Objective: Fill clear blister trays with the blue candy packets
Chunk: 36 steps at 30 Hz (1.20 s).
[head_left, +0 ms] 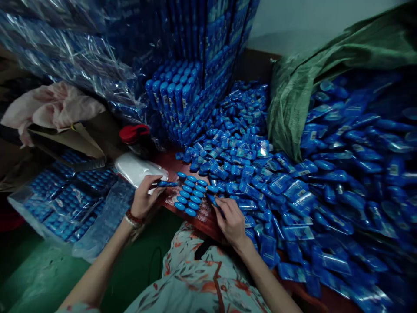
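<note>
Several blue bottles (190, 189) stand in short rows, caps up, near the front edge of the red table (172, 162). Just left of these rows, my left hand (146, 198) is closed around a blue bottle (167, 184) lying sideways. On their right side my right hand (230, 217) pinches another blue bottle (212, 199), tilted, its lower part hidden by the fingers. A large heap of loose blue bottles (254, 174) spreads over the table beyond and beside my right hand.
Stacked blue bottles (176, 91) rise at the back beside plastic-wrapped packs (97, 56). A green sack (289, 104) spills bottles at right. White plastic bags (135, 167), a red lid (133, 132) and a pink cloth (61, 106) are at left, above a bag of packs (71, 200).
</note>
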Available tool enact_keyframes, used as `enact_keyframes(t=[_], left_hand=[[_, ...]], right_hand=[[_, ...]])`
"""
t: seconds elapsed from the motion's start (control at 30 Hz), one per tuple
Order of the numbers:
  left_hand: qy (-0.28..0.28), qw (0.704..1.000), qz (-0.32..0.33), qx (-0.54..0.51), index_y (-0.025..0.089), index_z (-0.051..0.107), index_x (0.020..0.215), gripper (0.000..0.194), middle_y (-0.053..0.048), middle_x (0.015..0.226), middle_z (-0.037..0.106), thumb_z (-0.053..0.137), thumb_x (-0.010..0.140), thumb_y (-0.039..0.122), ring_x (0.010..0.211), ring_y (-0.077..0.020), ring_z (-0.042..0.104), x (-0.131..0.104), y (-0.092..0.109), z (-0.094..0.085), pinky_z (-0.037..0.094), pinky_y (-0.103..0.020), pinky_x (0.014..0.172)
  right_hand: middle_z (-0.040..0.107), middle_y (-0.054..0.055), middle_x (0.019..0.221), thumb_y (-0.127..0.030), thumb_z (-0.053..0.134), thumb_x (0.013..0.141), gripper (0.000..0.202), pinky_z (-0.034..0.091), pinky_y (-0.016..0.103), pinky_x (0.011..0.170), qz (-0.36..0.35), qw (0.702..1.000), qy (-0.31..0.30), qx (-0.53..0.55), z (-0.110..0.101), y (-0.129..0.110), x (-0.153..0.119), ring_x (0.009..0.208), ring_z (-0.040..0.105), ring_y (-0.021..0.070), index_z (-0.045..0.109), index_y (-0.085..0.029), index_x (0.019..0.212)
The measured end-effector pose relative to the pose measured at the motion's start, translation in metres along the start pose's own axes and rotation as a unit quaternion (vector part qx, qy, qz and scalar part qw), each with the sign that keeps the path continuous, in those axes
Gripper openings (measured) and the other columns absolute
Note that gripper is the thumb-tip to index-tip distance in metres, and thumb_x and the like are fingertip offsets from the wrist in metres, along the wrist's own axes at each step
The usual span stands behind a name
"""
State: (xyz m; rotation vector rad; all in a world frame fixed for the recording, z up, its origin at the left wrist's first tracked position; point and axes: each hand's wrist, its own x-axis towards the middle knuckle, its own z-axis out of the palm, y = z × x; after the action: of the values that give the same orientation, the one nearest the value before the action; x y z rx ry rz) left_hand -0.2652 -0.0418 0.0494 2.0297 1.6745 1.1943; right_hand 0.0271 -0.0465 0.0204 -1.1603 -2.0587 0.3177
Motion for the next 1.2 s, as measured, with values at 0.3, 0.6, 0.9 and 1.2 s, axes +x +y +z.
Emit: enact_keyframes(t=[0.3,0.6,0.9,1.2], left_hand=[[-0.11,0.975,0.179,0.069,0.021,0.05,0.127,0.037,-0.011,0.113,0.059,0.037,0.093,0.013,0.104,-0.0167,0.058,0.008,-0.024,0.03,0.053,-0.031,0.085],[-0.172,0.939,0.287,0.085,0.016,0.054,0.119,0.031,-0.013,0.104,0.063,0.036,0.094,0.014,0.094,-0.0162,0.06,0.035,-0.023,0.026,0.052,-0.028,0.078],[-0.17,0.95,0.242,0.1,0.021,0.059,0.116,0.031,-0.011,0.111,0.059,0.04,0.091,0.018,0.098,-0.0186,0.054,0.032,-0.021,0.029,0.048,-0.035,0.082],[-0.169,0.955,-0.091,0.225,0.008,0.054,0.119,0.046,-0.017,0.111,0.056,0.056,0.083,0.036,0.105,-0.0295,0.051,0.11,-0.041,0.054,0.041,-0.042,0.091]], right_hand=[[0.058,0.009,0.082,-0.012,0.04,0.091,0.025,0.047,0.032,0.067,-0.07,0.971,-0.156,-0.166,-0.005,0.006,0.028,0.079,0.05,0.0202,0.061,-0.013,0.105],[0.059,0.008,0.081,-0.005,0.047,0.085,0.019,0.042,0.032,0.067,-0.152,0.908,-0.29,-0.261,-0.009,-0.011,0.057,0.078,0.051,0.0206,0.062,-0.016,0.091],[0.062,0.009,0.086,-0.016,0.05,0.089,0.027,0.038,0.031,0.064,-0.11,0.931,-0.196,-0.288,-0.008,-0.011,0.042,0.08,0.051,0.0208,0.06,-0.016,0.115],[0.059,0.009,0.1,-0.013,0.046,0.089,0.029,0.038,0.032,0.072,-0.111,0.939,-0.21,-0.249,0.005,0.003,0.138,0.095,0.048,0.023,0.063,-0.022,0.11]])
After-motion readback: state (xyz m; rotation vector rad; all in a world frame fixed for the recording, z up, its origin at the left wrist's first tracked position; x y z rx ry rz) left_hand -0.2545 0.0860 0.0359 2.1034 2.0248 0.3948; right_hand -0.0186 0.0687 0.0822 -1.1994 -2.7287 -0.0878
